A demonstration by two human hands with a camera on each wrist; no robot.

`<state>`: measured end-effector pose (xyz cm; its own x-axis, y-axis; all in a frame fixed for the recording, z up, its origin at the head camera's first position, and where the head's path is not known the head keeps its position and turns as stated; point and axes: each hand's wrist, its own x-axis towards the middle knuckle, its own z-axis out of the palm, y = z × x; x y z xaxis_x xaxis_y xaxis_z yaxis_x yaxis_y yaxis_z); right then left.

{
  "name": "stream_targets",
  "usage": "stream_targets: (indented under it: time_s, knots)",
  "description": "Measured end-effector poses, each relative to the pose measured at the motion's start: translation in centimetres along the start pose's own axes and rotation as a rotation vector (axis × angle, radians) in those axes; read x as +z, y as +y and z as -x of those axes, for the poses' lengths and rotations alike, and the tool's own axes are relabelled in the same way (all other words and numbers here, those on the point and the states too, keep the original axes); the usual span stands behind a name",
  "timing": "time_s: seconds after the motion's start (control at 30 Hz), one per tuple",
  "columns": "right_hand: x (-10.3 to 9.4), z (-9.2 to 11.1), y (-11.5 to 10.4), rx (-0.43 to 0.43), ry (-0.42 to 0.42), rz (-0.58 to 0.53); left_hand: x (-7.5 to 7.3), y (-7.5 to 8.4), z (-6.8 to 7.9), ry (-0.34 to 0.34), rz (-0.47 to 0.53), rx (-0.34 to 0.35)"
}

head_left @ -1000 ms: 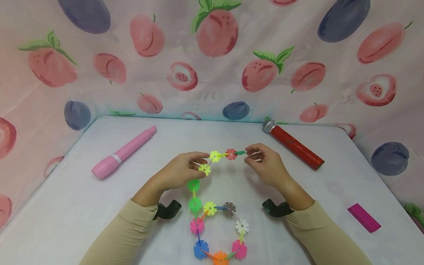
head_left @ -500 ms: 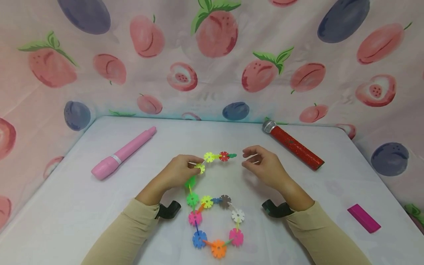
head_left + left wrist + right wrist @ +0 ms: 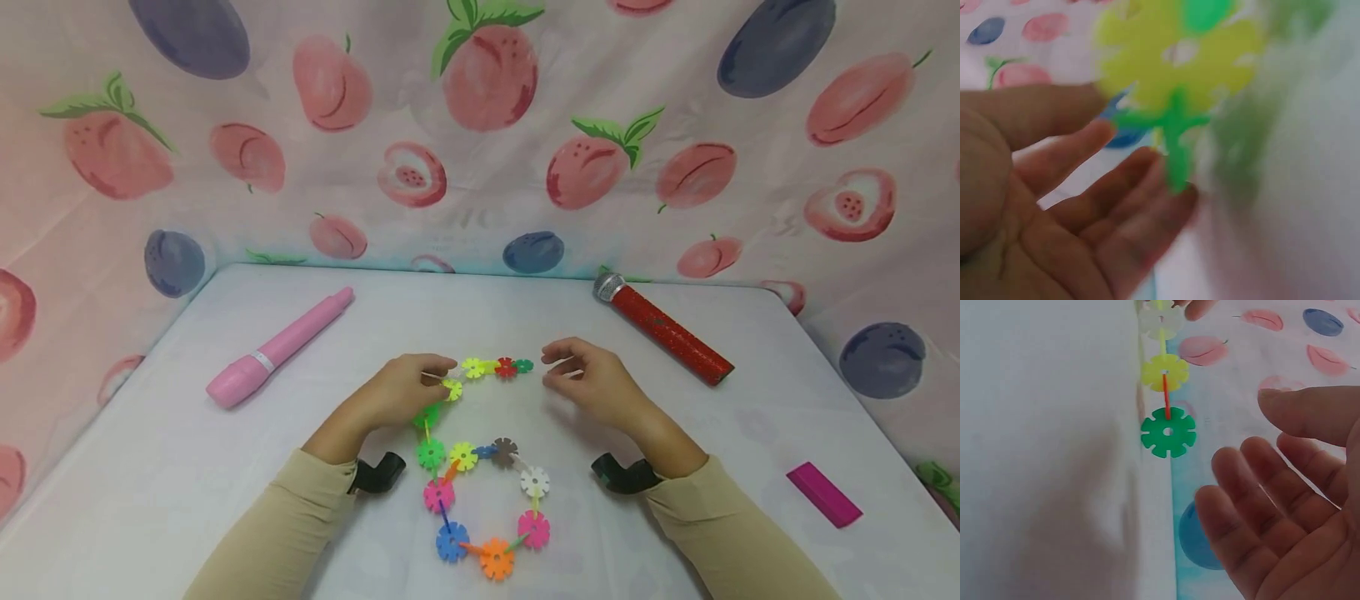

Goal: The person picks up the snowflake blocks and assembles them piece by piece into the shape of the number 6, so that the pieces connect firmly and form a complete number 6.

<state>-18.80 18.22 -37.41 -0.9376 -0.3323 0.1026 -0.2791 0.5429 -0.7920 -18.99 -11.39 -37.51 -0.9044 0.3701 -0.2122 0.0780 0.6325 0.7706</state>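
Slotted plastic snowflake discs of many colours are linked edge to edge into a chain (image 3: 497, 559) shaped like a figure six on the white table. My left hand (image 3: 397, 392) is at its upper left bend, fingertips right at a yellow disc (image 3: 453, 390), thumb and fingers apart. In the left wrist view, loosely spread fingers (image 3: 1129, 244) lie beside a blurred yellow disc (image 3: 1141, 62) and an edge-on green disc (image 3: 1177, 150). My right hand (image 3: 600, 383) holds nothing, fingers gently bent, just right of the green end disc (image 3: 524, 366). The right wrist view shows that green disc (image 3: 1182, 437) apart from the fingers.
A pink microphone-shaped stick (image 3: 285, 342) lies at the back left. A glittery red microphone (image 3: 667, 329) lies at the back right, with a flat magenta rectangle (image 3: 825, 494) nearer on the right. A fruit-print cloth (image 3: 480, 183) hangs behind the table.
The chain has shifted left and its lower loop away from me. Its top row then sank slightly toward the table. My left hand moved a little left; my right hand drifted slightly left and down.
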Motion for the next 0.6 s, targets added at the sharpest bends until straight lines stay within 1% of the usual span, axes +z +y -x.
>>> stream_targets:
  time_s: [0.17,0.27,0.33,0.43,0.6]
  knots:
    - [0.7,-0.3,0.5,0.049,-0.108,0.046,-1.6,-0.2,0.8,-0.115,0.006,-0.014]
    - [1.0,-0.4,0.8,0.061,-0.163,0.076,-1.9,-0.2,0.9,-0.147,0.017,-0.044]
    - [1.2,-0.4,0.9,0.064,-0.186,0.080,-1.7,0.0,0.9,-0.148,0.026,-0.059]
    - [1.2,-0.4,0.9,0.060,-0.203,0.074,-1.3,0.1,0.8,-0.123,0.010,-0.079]
    - [1.3,-0.4,1.0,0.050,-0.214,0.055,-0.7,0.3,0.5,-0.065,-0.058,-0.088]
